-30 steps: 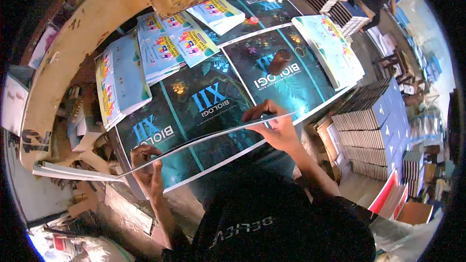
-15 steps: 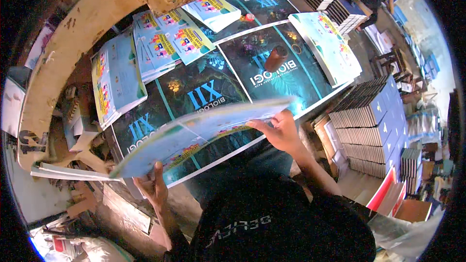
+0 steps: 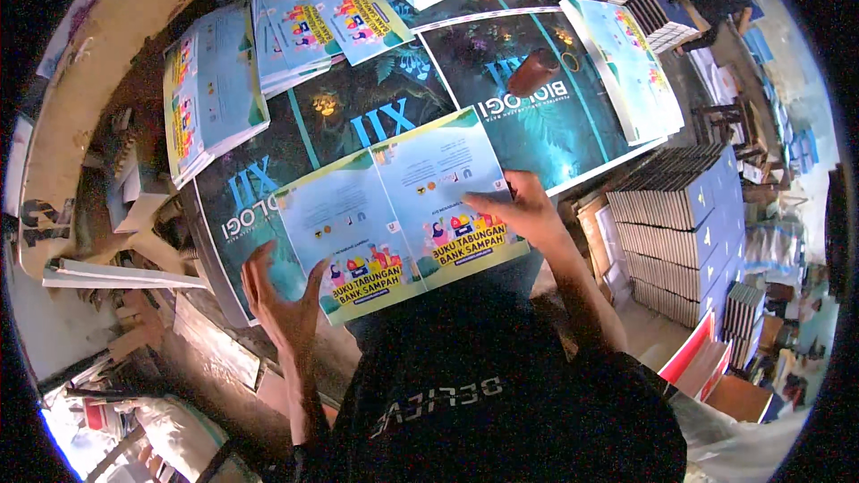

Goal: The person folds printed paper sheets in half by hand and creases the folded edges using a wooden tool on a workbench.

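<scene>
A light blue and green printed cover sheet (image 3: 394, 206) with cartoon figures lies flat and face up in front of me, on top of large dark teal printed sheets (image 3: 376, 116). My left hand (image 3: 282, 291) has its fingers spread against the sheet's lower left edge. My right hand (image 3: 523, 210) rests on the sheet's right edge, its fingers pressing on the paper. My dark shirt (image 3: 483, 376) fills the lower middle of the view.
Stacks of the same light covers lie at the left (image 3: 210, 98), top (image 3: 331, 27) and right (image 3: 626, 67). A small brown object (image 3: 532, 72) sits on the dark sheets. Piles of bound books (image 3: 689, 224) stand at the right. A curved worn table edge (image 3: 98, 80) runs along the left.
Both hands lifted the sheet by its edge, turned it over toward me, and now it lies flat with its light printed side up.
</scene>
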The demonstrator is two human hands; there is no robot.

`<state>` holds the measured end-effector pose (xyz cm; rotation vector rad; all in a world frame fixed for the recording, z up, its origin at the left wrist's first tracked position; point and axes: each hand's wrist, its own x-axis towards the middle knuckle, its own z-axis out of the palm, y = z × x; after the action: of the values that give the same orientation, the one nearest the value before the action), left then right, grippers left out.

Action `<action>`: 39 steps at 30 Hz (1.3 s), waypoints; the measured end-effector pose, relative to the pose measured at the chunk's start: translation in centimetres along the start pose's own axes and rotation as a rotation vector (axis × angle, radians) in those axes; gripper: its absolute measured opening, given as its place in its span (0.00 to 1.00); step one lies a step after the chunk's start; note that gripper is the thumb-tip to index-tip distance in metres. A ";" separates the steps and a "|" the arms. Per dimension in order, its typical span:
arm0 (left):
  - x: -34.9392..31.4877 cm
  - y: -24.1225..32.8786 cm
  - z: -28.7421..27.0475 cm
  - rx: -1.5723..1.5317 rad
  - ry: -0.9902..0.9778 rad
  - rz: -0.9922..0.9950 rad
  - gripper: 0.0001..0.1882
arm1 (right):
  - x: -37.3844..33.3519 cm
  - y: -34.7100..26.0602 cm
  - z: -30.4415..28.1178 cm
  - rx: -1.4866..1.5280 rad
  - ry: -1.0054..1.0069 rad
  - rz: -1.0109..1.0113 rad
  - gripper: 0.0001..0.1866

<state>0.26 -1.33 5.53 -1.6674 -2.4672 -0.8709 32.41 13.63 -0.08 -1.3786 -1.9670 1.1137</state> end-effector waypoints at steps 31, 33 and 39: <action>-3.0 -6.2 0.8 0.114 -0.464 0.496 0.40 | -1.8 -0.6 -5.4 -0.742 -0.417 -0.530 0.43; -2.2 -5.4 0.6 -0.068 -0.442 0.471 0.38 | -1.5 -0.4 -5.2 -0.725 -0.365 -0.580 0.40; -1.7 -5.6 1.0 -0.177 -0.287 0.369 0.31 | -0.7 -1.9 -5.6 -0.451 -0.361 -0.542 0.34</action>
<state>-3.61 -3.81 1.76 -2.3590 -2.1686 -0.8723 35.94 14.61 4.56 -0.7638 -2.7577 0.7182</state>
